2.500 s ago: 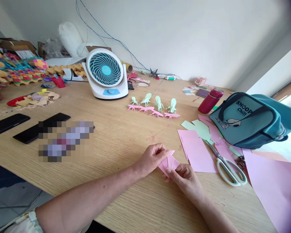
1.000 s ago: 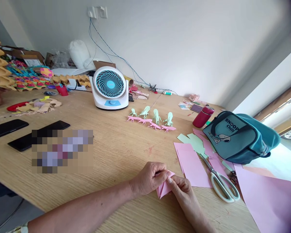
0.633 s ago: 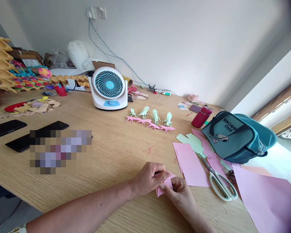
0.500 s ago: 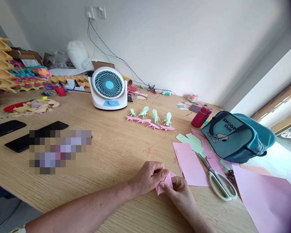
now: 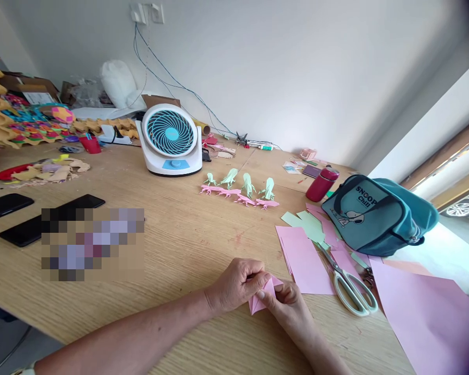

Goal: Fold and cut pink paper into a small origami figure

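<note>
A small piece of folded pink paper is pinched between both my hands, just above the wooden table. My left hand grips its upper left side, thumb on top. On its right side, my right hand presses the thumb against the paper with the fingers curled behind. Creases show on the paper's lower point; the rest is covered by my fingers. Farther back stand several green paper figures with legs, and a row of pink ones in front of them.
Right of my hands lie pink paper sheets, scissors with white handles and a large pink sheet. Beyond are a teal bag and a red bottle. A white fan stands at the back, with phones at left.
The view has shifted slightly, so the surroundings sit a little farther left and higher. Both hands keep their hold on the pink paper, with hardly any movement.
</note>
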Available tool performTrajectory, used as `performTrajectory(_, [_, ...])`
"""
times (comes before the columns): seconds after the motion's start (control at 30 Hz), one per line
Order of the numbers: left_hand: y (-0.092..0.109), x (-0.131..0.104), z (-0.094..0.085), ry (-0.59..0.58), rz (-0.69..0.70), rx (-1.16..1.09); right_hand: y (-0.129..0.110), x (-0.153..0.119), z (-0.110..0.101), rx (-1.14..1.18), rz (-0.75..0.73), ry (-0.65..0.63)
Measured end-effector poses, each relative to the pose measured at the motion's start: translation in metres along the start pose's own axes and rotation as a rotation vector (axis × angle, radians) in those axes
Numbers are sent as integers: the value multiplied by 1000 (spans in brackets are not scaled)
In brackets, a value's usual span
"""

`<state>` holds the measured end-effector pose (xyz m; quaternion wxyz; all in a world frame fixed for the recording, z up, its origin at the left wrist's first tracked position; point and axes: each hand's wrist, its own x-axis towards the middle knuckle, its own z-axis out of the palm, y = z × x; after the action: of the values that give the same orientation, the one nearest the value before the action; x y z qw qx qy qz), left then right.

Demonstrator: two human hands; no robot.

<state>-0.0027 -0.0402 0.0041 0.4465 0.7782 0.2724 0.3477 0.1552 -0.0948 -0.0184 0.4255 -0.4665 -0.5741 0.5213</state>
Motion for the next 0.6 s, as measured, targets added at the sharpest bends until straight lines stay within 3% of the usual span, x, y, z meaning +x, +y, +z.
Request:
performTrajectory(0.23, [2,0,-1,27,-21,-30,-9,4,-1,89,46,68])
performTrajectory(0.6, [0,1,-1,-28,-21,-102,-23,1,-1,125,61,17])
